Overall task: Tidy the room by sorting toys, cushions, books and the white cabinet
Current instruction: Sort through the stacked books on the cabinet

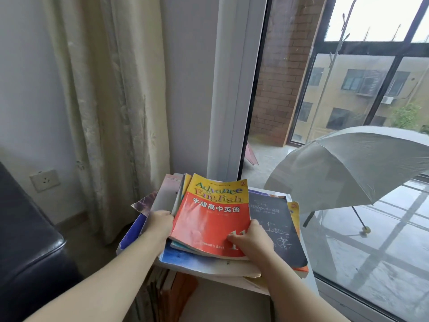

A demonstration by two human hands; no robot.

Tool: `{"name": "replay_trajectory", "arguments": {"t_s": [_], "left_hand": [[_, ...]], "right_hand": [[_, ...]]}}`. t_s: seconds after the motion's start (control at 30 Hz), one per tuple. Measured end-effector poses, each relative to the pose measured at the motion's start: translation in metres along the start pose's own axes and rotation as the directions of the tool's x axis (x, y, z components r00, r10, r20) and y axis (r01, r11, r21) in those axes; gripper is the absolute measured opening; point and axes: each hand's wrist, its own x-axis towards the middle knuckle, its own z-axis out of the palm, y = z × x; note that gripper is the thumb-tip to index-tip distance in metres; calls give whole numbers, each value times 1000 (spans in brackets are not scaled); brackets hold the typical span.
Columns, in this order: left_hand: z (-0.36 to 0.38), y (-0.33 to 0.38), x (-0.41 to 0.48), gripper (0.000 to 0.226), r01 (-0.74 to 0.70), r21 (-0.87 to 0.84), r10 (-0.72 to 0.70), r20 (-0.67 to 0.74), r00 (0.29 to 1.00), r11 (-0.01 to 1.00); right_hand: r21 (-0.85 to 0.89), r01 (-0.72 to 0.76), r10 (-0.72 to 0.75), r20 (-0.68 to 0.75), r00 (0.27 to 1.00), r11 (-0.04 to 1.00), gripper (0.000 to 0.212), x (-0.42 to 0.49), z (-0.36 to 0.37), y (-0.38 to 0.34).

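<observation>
Head view: a person leans over a pile of books (209,267) stacked on a white cabinet (234,281) beside a glass door (232,89). Both bare hands are on the top volume, a red-and-yellow English textbook (213,217) titled "Advance with English".

The left hand (160,223) meets the English textbook at its nine o'clock edge. Its fingers curl in against the spine side and their tips are hidden under the cover. The right hand (251,240) holds the corner at five o'clock, with the thumb pressed flat on the cover beside the large "11". Its other fingers wrap round the edge and go out of sight below. The English textbook lies cover up and slightly askew between the two hands.

A dark book (276,219) with chalk-style diagrams lies partly under the English textbook at three o'clock. A blue-covered book (183,257) juts out below it at seven o'clock. Under the cabinet's top board, an open compartment holds upright books (171,291) with orange and brown spines.

In the frame, a pale curtain (109,101) hangs at eleven o'clock, a wall socket (45,180) sits at nine and a dark sofa (27,240) fills eight. Beyond the glass, a grey umbrella (352,166) stands open at three o'clock.
</observation>
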Motion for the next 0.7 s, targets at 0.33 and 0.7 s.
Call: {"name": "replay_trajectory", "arguments": {"t_s": [0.33, 0.7], "left_hand": [[-34, -6, 19, 41, -178, 841, 259, 47, 965, 511], [-32, 12, 25, 28, 92, 113, -121, 286, 951, 989]], "right_hand": [[-227, 131, -110, 103, 989, 965, 59, 10, 49, -36], [-222, 105, -96, 52, 994, 969, 51, 12, 53, -38]]}}
